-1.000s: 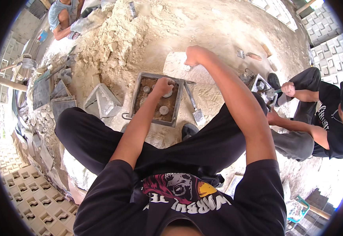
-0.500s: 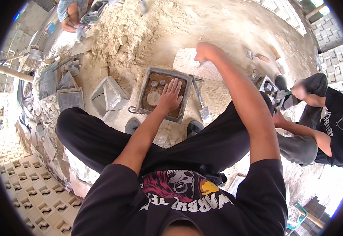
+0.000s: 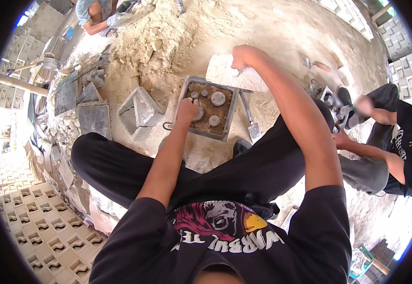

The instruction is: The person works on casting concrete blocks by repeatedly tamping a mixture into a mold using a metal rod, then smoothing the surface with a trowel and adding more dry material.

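Note:
Between my feet lies a square grey frame (image 3: 230, 118) filled with brown sand. Several round grey discs of different sizes sit in it, among them a larger disc (image 3: 218, 98) and a smaller disc (image 3: 214, 120). My left hand (image 3: 187, 110) is closed at the frame's left side, beside a partly covered disc (image 3: 198, 113); its fingertips are hidden. Beyond the frame, my right hand (image 3: 244, 57) is closed over a pale, powdery board (image 3: 219, 71). A bit of white shows under its fingers, too small to name. A small trowel (image 3: 254, 130) lies against the frame's right side.
Left of the frame stands an angular grey block (image 3: 140, 111), with flat slabs (image 3: 95, 120) beyond it. A sand heap (image 3: 156, 40) rises at the back. One person (image 3: 397, 146) sits close at the right; another person (image 3: 92, 16) works at the far left.
My left hand was flat and spread over the sand; it has moved left and closed, uncovering discs on the right side. My right hand stays closed over the board.

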The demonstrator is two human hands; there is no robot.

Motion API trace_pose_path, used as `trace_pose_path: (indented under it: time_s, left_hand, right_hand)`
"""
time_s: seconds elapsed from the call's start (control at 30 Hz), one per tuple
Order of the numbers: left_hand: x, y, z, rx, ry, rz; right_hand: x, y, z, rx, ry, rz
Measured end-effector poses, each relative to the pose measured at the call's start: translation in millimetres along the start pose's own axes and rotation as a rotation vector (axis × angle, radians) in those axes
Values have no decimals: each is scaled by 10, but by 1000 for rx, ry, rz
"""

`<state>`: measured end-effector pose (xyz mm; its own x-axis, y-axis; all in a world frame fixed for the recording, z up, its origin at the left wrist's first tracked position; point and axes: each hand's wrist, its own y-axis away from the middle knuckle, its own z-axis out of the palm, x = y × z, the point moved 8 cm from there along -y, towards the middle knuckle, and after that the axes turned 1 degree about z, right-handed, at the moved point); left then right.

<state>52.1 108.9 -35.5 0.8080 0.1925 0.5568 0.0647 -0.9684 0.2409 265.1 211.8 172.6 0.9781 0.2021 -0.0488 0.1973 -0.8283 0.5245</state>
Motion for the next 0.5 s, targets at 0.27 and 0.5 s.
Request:
trace_pose_path:
  time_s: [0.27, 0.5]
  left_hand:
    - [179, -16, -132, 32, -43, -147]
    - [131, -69, -240, 77, -35, -161]
  right_hand:
    - [-15, 108, -11, 29, 40, -40]
    - [139, 73, 72, 56, 55, -11]
